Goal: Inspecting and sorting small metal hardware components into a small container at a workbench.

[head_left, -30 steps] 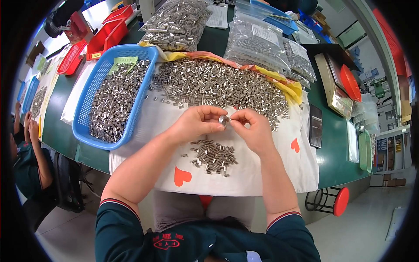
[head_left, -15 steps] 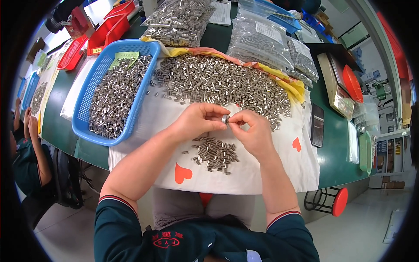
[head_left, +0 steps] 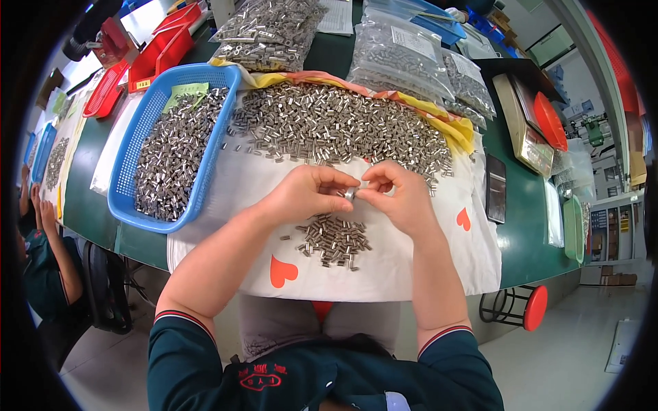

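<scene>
Between thumb and fingertips, my left hand [head_left: 306, 193] pinches a small shiny metal ring [head_left: 350, 194]. My right hand [head_left: 403, 200] is closed in a pinch right against the ring's other side; its fingertips hide whatever small thing they hold. Just below the hands lies a small heap of short metal sleeves [head_left: 333, 241] on the white cloth [head_left: 226, 264]. Beyond them spreads a much larger pile of the same sleeves [head_left: 329, 123], bounded at the back by a rolled yellow and orange cloth [head_left: 384, 94].
A blue perforated basket [head_left: 118, 175] full of metal sleeves stands at the left. Clear bags of metal parts [head_left: 404, 58] line the back. Right of the cloth lie a dark phone [head_left: 495, 188] and a scale [head_left: 524, 127]. Another person's arms [head_left: 58, 243] show at far left.
The view has shifted slightly. My hands stay together at the ring, which has tilted a little, and my right fingers have shifted against it.
</scene>
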`<state>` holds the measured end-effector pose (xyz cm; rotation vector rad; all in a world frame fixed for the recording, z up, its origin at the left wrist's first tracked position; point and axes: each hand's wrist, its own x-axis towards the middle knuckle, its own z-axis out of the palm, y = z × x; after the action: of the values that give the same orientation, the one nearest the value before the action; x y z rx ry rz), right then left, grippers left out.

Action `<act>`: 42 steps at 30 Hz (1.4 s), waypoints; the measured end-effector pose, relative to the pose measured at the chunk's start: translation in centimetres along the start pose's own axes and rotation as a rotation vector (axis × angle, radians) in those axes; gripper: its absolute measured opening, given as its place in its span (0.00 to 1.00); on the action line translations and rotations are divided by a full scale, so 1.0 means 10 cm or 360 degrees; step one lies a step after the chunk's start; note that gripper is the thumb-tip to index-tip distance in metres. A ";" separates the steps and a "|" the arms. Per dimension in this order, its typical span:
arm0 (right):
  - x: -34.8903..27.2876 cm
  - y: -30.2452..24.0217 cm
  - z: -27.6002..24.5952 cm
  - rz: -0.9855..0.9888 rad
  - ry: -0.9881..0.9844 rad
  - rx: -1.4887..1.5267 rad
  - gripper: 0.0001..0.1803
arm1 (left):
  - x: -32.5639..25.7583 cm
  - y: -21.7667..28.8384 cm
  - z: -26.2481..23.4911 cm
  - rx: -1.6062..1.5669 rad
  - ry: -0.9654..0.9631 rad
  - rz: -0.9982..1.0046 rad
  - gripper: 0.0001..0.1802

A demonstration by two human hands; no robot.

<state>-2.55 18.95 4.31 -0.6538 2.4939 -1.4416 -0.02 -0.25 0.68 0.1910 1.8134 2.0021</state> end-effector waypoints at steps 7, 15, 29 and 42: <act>0.13 0.30 -0.04 0.0093 0.0503 -0.0457 0.05 | -0.11 0.16 0.04 0.0448 -0.0432 -0.0058 0.19; 0.17 0.33 0.16 0.0022 0.0341 -0.1043 0.02 | -0.05 0.04 -0.01 0.0202 -0.0322 -0.0006 0.19; -0.01 -0.01 0.13 -0.0059 0.0126 0.0065 0.04 | 0.06 -0.04 -0.04 -0.0286 0.0053 0.0096 0.18; -0.02 0.02 0.18 -0.0306 0.0163 -0.0212 0.06 | 0.03 -0.03 -0.02 -0.0072 0.0161 0.0077 0.19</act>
<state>-1.70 17.70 3.23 -0.8876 2.6887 -1.4125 -0.31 -0.33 0.32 0.1233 1.8388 2.1192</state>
